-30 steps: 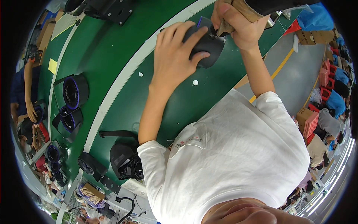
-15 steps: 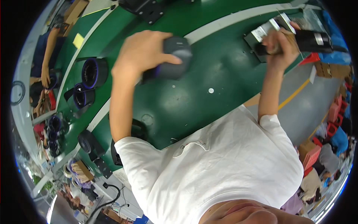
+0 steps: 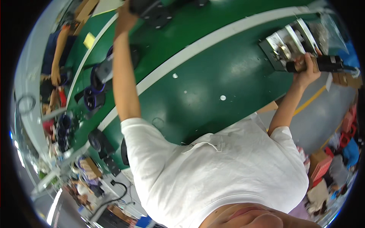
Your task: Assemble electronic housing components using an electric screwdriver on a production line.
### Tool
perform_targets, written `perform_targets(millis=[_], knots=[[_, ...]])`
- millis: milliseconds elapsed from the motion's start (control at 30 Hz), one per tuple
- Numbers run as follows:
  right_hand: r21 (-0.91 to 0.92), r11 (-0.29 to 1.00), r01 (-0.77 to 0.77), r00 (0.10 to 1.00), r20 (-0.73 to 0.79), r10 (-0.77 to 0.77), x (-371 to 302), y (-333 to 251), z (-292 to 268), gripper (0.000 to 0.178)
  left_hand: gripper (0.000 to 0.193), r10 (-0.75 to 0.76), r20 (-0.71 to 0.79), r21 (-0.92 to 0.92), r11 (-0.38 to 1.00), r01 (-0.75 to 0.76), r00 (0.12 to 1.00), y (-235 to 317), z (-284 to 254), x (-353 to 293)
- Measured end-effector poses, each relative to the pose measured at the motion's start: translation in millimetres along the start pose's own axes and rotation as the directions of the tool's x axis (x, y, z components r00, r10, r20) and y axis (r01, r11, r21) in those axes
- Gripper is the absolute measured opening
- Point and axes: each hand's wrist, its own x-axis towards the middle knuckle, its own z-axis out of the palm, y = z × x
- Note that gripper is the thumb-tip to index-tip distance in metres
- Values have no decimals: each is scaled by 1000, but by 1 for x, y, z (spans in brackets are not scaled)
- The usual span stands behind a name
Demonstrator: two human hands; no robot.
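Observation:
My right hand (image 3: 307,71) is wrapped round a black electric screwdriver (image 3: 330,63), whose front end points left, beside a grey metal tray (image 3: 274,62) with small parts in it. My left hand (image 3: 126,19) reaches far forward to a black part with screw holes (image 3: 157,17) at the top edge. Its fingers are blurred and partly hidden, so their grip is unclear. Behind my left forearm, a dark rounded housing (image 3: 105,70) lies beside black housings with purple rings (image 3: 91,99).
The green bench (image 3: 197,79) has a pale strip (image 3: 213,36) across it. A black round part (image 3: 98,141) lies at lower left. A clear plastic bag (image 3: 332,34) is beyond the tray. A co-worker's arm (image 3: 57,57) works across at far left.
My left hand has let go of the dark rounded housing, now at left among the others, and moved forward to the black part. My right hand keeps the screwdriver. The view has shifted slightly.

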Motion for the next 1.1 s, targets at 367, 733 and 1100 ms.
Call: perform_targets(millis=[367, 733, 1100], knots=[[-71, 975, 211, 976, -36, -214, 10, -30, 25, 48, 67, 81, -162, -44, 995, -89, 983, 8, 16, -8], [-233, 905, 357, 923, -62, -380, 2, 21, 30, 41, 47, -230, -381, -470, 882, 27, 895, 216, 15, -95], [-121, 943, 310, 948, -28, -316, 7, -15, 40, 41, 58, 80, -54, -574, 813, -96, 995, 329, 60, -123]])
